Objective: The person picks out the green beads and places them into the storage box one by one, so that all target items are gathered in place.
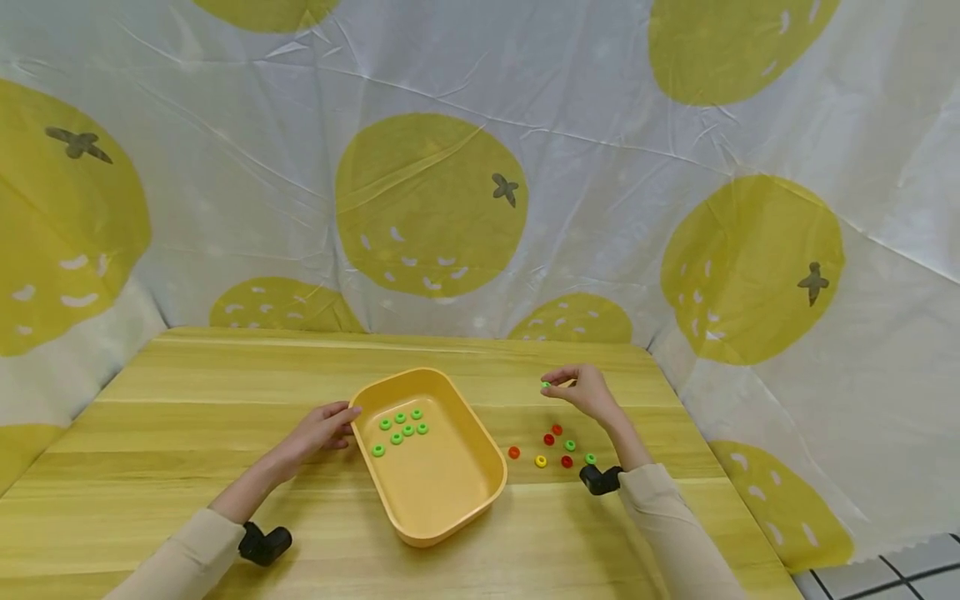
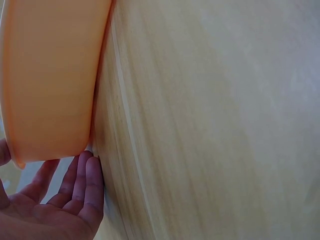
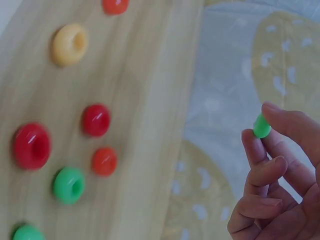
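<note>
My right hand [image 1: 588, 392] pinches a green bead [image 3: 261, 126] between thumb and fingertip, raised above the table. Below it lie several loose ring-shaped beads: a yellow bead [image 3: 70, 45], red beads [image 3: 32, 146], orange beads [image 3: 104, 161] and green beads [image 3: 69, 185]. At the tray's far left corner, my left hand [image 1: 318, 435] holds the rim of an orange plastic tray [image 1: 442, 492], thumb over the edge and the other fingers against the outer wall. Inside the tray several green beads [image 1: 408, 431] lie in loose rows toward its far left end.
The wooden table [image 1: 247, 375] carries the tray in the middle and the loose beads to its right. A curtain [image 1: 585, 208] printed with yellow fruit hangs behind the table and along its sides. Tiled floor [image 1: 900, 571] shows at lower right.
</note>
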The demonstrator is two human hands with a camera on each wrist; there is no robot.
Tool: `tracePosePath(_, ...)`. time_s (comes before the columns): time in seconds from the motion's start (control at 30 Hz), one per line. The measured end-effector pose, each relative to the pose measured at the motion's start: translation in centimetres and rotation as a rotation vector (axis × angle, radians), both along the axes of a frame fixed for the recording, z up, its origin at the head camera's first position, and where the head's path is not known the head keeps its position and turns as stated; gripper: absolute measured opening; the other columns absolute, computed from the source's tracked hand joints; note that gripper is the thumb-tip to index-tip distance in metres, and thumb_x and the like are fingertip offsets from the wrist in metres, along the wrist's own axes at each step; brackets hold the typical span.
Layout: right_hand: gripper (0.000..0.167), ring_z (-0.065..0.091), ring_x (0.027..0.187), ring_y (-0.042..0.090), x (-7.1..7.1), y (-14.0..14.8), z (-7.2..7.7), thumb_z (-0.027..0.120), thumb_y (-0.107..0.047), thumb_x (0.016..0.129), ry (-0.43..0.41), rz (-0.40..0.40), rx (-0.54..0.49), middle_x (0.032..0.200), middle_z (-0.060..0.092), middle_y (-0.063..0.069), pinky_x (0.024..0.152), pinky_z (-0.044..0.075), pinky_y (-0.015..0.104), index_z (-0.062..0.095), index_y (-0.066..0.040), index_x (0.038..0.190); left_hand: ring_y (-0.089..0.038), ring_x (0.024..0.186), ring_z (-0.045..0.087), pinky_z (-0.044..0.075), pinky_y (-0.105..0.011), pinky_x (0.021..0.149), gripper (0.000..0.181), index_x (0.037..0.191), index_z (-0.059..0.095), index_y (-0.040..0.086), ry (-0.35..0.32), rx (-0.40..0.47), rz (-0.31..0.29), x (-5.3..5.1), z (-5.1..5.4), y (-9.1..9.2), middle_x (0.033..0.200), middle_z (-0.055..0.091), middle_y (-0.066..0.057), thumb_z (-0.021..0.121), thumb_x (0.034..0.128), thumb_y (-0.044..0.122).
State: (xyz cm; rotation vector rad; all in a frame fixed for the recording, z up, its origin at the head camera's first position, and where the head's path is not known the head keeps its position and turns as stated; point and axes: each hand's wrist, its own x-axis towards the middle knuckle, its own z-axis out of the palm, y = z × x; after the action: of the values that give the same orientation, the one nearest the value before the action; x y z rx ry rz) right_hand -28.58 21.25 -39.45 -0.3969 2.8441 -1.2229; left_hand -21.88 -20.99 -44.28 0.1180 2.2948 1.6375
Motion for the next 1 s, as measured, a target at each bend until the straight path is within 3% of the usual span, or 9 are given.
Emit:
tracePosePath(0.13,0.021,0.061,0.076,0.019,-0.5,-2.1,0.9,0.073,-0.019,0.082,0.008,0.035,-0.019,0.093,0.071,0.012,0.064,0.049,0.027,0.073,-0.005,0.098,-0.028,0.111,0.059,0.053,-0.036,0.088,0.07,0.142,0.019,-0.016,0.005,-0.004,-0.007,-0.1,0.0,-0.1,0.131,0.049,-0.031,0.041,0.1002,0.036)
tracePosePath(0.53,0.021,0.057,0.063,0.011,-1.3,-7.8,2.1,0.074,-0.02,0.081,0.006,0.143,-0.035,0.092,0.07,0.01,0.056,0.046,0.024,0.074,-0.008,0.099,-0.023,0.107,0.06,0.053,-0.031,0.084,0.069,0.142,0.022,-0.014,0.003,0.007,-0.002,-0.1,0.0,-0.1,0.126,0.053,-0.029,0.042,0.0999,0.037)
tracePosePath(0.7,0.023,0.059,0.066,0.012,-1.1,-10.1,2.0,0.073,-0.02,0.082,0.016,0.218,-0.03,0.094,0.07,0.01,0.056,0.047,0.023,0.073,-0.007,0.1,-0.026,0.109,0.06,0.053,-0.032,0.084,0.072,0.143,0.018,-0.015,-0.002,-0.009,0.004,-0.1,0.0,-0.1,0.127,0.051,-0.03,0.042,0.0997,0.037)
tracePosePath(0.9,0.021,0.064,0.078,0.023,-0.5,-13.1,1.7,0.073,-0.017,0.082,0.037,0.309,-0.008,0.093,0.071,0.01,0.06,0.049,0.019,0.073,-0.006,0.098,-0.026,0.109,0.06,0.054,-0.032,0.084,0.07,0.142,0.021,-0.015,-0.008,-0.01,0.005,-0.1,0.0,0.0,0.124,0.054,-0.028,0.042,0.0996,0.037)
tracePosePath(1.0,0.018,0.065,0.08,0.026,-0.2,-14.6,1.4,0.073,-0.016,0.081,0.03,0.348,0.002,0.093,0.072,0.011,0.053,0.044,0.017,0.073,-0.005,0.096,-0.024,0.107,0.061,0.054,-0.031,0.083,0.07,0.142,0.023,-0.014,-0.009,-0.006,0.007,-0.1,0.0,0.0,0.119,0.056,-0.026,0.043,0.0995,0.037)
